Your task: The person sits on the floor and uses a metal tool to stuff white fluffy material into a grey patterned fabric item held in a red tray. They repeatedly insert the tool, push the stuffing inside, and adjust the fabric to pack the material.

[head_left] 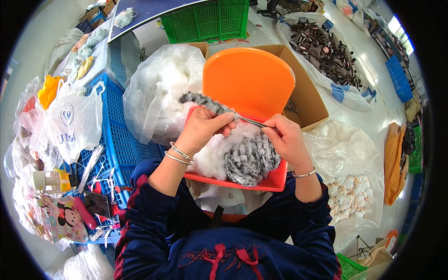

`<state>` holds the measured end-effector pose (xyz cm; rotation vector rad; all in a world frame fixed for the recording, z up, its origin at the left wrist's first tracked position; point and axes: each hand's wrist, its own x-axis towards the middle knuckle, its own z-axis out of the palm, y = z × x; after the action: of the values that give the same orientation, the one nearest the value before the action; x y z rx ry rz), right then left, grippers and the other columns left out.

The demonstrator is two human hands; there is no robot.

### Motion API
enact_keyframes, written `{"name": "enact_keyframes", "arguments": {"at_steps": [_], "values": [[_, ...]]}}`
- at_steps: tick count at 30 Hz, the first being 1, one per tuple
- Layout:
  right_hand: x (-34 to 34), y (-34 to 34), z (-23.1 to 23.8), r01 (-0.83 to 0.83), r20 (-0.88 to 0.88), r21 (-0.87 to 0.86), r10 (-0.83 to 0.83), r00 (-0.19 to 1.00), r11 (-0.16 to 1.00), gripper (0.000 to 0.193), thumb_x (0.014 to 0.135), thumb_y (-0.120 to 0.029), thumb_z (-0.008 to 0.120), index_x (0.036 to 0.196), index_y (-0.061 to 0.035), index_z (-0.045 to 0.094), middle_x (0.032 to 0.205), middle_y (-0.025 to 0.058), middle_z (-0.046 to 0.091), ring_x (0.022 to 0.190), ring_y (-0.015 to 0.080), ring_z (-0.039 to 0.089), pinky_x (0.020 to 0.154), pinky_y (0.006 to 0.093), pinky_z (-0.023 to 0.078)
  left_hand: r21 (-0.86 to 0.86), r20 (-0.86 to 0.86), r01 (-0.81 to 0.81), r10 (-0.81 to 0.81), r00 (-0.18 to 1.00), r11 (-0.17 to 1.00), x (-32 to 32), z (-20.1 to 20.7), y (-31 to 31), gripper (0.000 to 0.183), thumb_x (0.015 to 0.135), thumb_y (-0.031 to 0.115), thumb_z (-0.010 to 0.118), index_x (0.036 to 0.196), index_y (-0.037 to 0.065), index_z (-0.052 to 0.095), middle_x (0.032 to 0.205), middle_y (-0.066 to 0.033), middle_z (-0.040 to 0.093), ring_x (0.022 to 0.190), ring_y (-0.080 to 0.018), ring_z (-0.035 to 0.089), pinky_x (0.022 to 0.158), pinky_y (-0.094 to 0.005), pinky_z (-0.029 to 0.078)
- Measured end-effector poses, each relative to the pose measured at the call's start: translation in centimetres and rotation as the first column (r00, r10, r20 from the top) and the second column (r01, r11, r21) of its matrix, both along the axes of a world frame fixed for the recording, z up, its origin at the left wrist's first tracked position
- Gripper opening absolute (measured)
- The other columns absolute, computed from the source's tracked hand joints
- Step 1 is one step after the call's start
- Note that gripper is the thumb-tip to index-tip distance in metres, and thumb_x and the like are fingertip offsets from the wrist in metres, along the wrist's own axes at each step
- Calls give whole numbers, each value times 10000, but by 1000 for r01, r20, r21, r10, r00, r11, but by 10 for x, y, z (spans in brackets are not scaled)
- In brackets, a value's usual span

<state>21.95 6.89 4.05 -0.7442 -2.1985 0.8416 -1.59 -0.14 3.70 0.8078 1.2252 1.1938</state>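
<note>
My left hand pinches a grey and black striped furry plush tail near its right end; the other end sticks out up and to the left. In my right hand is a slim metal tool, perhaps tweezers, its tip meeting the tail at my left fingers. Below both hands, a red tray sits over my lap. White fluffy stuffing fills its left part, and a heap of grey and black furry pieces lies on the right.
An orange chair seat stands beyond the tray, beside a cardboard box. To its left is a clear bag of stuffing. Blue crates holding scissors stand left; a bag of dark plush pieces lies far right.
</note>
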Motion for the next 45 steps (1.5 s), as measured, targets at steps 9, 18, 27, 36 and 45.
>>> {"name": "enact_keyframes", "arguments": {"at_steps": [9,18,27,36,45], "values": [[2,-1,3,-18,75,7,18,997,1000,72,830,-53,668,836,-14,607,745,118,583,678,288,603,596,351,459,-25,-111,17,-19,994,1000,1,4,0,204,890,160,682,825,-32,697,747,-77,694,599,-89,613,574,-207,491],[-7,-10,-6,-12,54,-131,19,998,991,83,860,-67,647,870,-5,593,722,120,564,661,255,585,590,326,444,3,-174,101,-99,980,995,8,-11,1,241,889,222,695,800,-1,677,752,-52,693,610,-56,591,571,-200,474],[-7,-5,-8,-10,16,-161,13,1000,987,91,864,-65,654,858,4,596,704,79,554,607,161,539,560,283,417,108,-181,-17,37,983,994,5,-7,0,204,892,174,671,760,19,656,678,-23,631,577,-73,549,556,-201,439],[3,4,-12,-79,-175,-634,-44,984,769,128,884,-103,668,922,-6,594,804,-30,587,731,43,525,645,211,432,63,-42,-35,38,998,997,6,-11,3,161,890,149,670,851,-8,666,714,-40,649,581,-72,564,550,-199,438],[-28,-11,-28,-209,-337,-677,-45,940,705,140,917,-128,645,993,-10,632,757,-68,534,704,15,447,621,191,365,67,-54,0,3,999,998,32,-17,2,254,877,216,692,775,-17,701,649,-39,644,587,-76,584,544,-202,450]]}}
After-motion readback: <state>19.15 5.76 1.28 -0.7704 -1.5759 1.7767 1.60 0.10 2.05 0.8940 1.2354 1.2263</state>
